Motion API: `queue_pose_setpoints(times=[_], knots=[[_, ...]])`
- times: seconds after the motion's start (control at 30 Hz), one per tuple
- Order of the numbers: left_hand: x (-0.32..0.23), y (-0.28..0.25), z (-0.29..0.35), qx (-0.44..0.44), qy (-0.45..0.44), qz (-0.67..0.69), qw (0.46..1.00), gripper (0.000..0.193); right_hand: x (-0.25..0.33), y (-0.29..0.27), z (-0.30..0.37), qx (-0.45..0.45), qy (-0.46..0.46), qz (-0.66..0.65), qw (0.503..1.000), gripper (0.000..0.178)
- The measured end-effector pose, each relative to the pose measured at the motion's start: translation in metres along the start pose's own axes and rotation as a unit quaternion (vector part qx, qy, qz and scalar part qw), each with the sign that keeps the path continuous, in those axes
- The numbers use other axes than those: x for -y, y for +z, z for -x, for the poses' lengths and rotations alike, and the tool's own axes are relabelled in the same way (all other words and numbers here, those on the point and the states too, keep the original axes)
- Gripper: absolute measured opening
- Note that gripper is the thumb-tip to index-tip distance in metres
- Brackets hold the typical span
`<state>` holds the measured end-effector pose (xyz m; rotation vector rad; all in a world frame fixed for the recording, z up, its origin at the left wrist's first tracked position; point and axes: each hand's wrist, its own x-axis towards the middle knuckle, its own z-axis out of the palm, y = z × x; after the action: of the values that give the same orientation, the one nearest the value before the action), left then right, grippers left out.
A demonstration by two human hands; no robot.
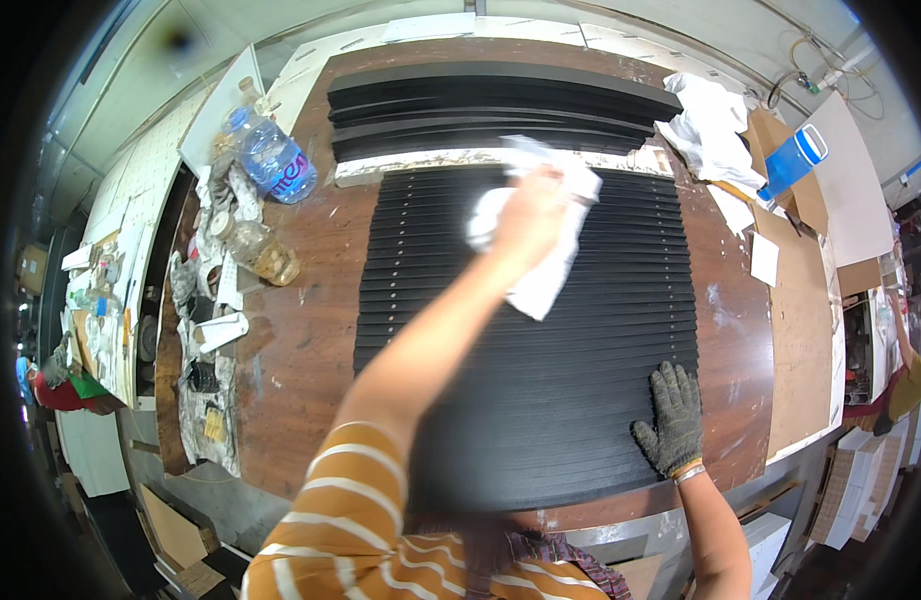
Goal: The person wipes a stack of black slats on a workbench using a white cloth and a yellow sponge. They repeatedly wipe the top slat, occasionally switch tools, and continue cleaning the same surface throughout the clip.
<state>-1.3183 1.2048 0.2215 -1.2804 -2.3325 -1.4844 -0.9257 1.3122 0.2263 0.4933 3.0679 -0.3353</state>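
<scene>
A wide black ridged sheet [521, 400], made of many narrow horizontal strips, lies flat on the brown table. Two lines of small light dots run down its left and right sides. My bare left hand [533, 215] is closed around a crumpled white cloth [546, 285] over the sheet's upper middle; both are partly smeared by motion. In a dark grey glove, my right hand [675, 418] rests flat on the sheet's lower right edge with its fingers stretched out.
Stacked black strips [501, 105] lie across the far side, behind a stained white bar [381, 168]. At left stand a large water bottle [274, 160] and a smaller bottle [261, 252] beside stained rags. A white cloth heap [711, 125] and a blue bottle [793, 162] sit far right.
</scene>
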Motion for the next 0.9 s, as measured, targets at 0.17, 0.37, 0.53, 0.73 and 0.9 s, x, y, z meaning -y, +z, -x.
queue_pose_setpoints(times=[0.17,0.37,0.53,0.73,0.9], knots=[[-0.006,0.098,-0.023,0.256,0.100,-0.219,0.936,0.058,-0.004,0.004,-0.001,0.003,0.004,-0.011,1.000,0.091],[0.048,-0.006,-0.002,0.258,-0.056,-0.271,0.926,0.058,-0.006,0.004,0.001,0.021,0.010,0.005,1.000,0.093],[0.058,-0.088,0.021,0.072,-0.299,0.459,0.833,0.074,-0.003,0.001,-0.001,0.036,0.025,-0.002,0.999,0.093],[0.054,-0.131,0.039,0.081,-0.165,0.815,0.550,0.084,0.000,0.000,-0.001,0.035,0.027,0.003,0.999,0.093],[0.035,-0.075,0.032,0.097,-0.215,0.255,0.938,0.076,-0.001,0.000,-0.001,0.027,0.025,-0.009,0.999,0.092]])
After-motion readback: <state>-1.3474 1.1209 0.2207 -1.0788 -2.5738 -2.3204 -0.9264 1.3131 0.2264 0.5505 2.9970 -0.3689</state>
